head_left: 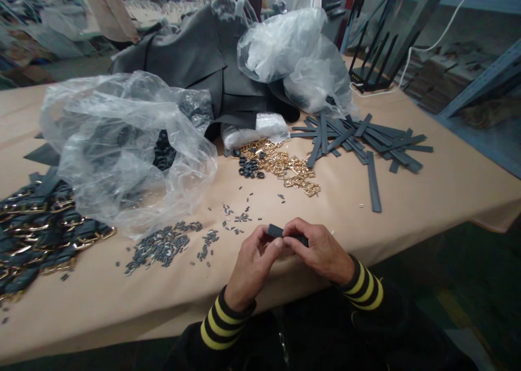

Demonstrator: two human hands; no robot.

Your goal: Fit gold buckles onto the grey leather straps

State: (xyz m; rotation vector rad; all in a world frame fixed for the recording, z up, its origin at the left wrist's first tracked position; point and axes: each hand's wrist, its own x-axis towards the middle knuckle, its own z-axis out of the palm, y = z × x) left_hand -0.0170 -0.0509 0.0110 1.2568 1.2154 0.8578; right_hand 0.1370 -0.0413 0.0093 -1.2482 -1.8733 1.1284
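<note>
A dark grey strap (275,230) is pinched between my two hands near the table's front edge. Thumb and fingers of my left hand (255,258) close on one end, which pokes up above the fingertips. On the other side, my right hand (319,247) grips the strap, its fingertips meeting those of the left. The middle of the strap is partly hidden by fingers. Left of the hands lies a pile of small dark metal clips (163,246), with more clips scattered nearby. Beyond the hands are gold buckles (287,162) and small black rings (250,167).
Flat dark strips (350,135) are heaped at the back right. A clear plastic bag (134,159) stands left, beside a stack of straps with gold buckles (36,230). Dark sheet material (187,51), another plastic bag (293,51) and a black router (370,78) are at the back.
</note>
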